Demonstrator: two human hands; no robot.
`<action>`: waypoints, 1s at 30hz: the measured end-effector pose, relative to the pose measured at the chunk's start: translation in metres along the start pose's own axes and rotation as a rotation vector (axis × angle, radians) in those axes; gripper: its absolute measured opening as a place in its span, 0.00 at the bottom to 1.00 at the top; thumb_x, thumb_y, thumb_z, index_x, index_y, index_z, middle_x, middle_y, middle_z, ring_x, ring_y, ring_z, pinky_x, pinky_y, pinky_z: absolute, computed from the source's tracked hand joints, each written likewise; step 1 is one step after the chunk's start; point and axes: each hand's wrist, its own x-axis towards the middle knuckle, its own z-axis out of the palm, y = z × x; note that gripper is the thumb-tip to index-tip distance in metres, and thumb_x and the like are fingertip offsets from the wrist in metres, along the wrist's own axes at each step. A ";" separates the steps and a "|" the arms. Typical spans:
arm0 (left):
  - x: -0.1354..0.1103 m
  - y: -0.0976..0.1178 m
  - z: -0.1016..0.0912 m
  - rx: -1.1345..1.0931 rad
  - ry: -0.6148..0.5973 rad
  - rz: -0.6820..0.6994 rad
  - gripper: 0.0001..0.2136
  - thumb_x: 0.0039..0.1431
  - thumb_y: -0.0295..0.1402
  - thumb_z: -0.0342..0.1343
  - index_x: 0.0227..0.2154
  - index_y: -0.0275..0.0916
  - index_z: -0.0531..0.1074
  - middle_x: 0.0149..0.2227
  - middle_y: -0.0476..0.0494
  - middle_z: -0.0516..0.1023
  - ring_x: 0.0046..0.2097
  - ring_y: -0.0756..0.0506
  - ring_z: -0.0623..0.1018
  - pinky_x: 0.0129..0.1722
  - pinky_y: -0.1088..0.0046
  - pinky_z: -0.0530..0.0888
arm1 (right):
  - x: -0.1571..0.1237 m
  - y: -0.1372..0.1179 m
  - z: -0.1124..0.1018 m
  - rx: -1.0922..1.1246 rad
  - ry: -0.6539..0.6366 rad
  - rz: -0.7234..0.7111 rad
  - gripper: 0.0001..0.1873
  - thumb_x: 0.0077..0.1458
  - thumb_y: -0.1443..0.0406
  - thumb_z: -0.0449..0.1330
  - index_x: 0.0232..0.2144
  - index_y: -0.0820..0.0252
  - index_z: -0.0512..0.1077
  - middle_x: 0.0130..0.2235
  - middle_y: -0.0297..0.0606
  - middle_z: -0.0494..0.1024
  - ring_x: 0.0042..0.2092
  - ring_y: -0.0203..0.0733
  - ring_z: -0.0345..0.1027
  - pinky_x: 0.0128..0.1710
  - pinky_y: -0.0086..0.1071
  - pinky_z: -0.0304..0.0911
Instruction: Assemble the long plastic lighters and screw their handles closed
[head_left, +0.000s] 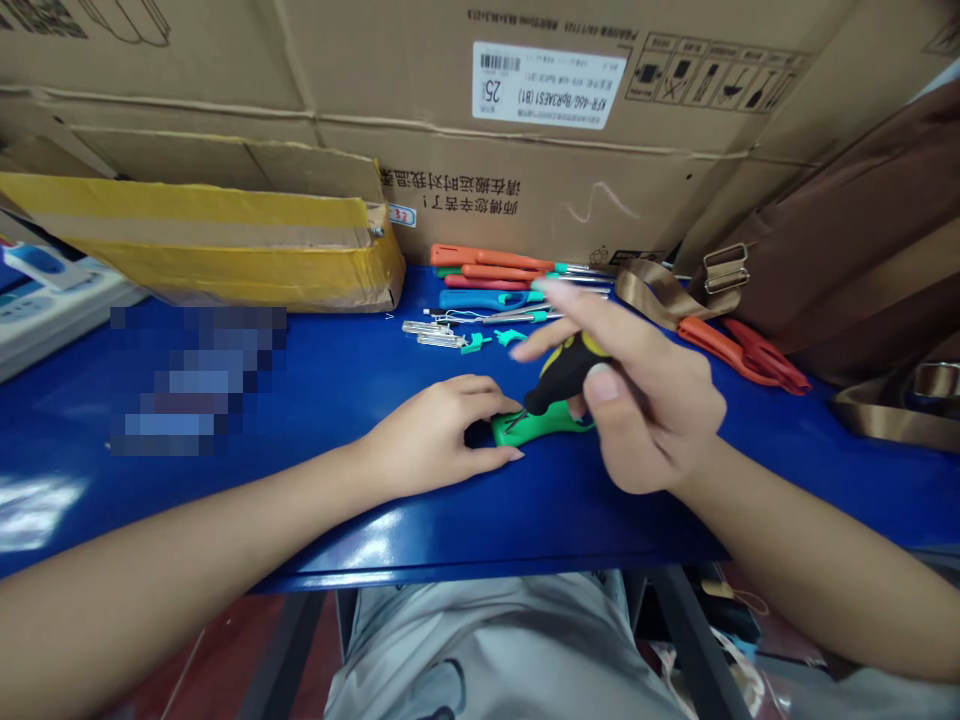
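Note:
My left hand pinches the left end of a green plastic handle lying on the blue table, thumb on the near side and fingers on the far side. My right hand grips a black-and-yellow screwdriver above that handle. The screwdriver is tilted, its lower end close to the handle's surface near my left fingertips. Its tip is too small to make out clearly. Part of the green handle is hidden behind the screwdriver and right hand.
Behind my hands are several orange and red handles, a blue handle, small teal parts and clear pieces. A yellow-taped box stands left, a large carton behind. Red-orange pieces and tan straps lie right.

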 end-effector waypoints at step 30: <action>0.000 -0.001 0.000 -0.007 -0.014 -0.006 0.13 0.61 0.37 0.65 0.46 0.38 0.77 0.44 0.43 0.79 0.46 0.44 0.79 0.48 0.67 0.76 | 0.000 0.003 0.001 -0.027 0.034 0.036 0.21 0.71 0.60 0.50 0.62 0.51 0.67 0.50 0.40 0.82 0.42 0.44 0.81 0.40 0.38 0.79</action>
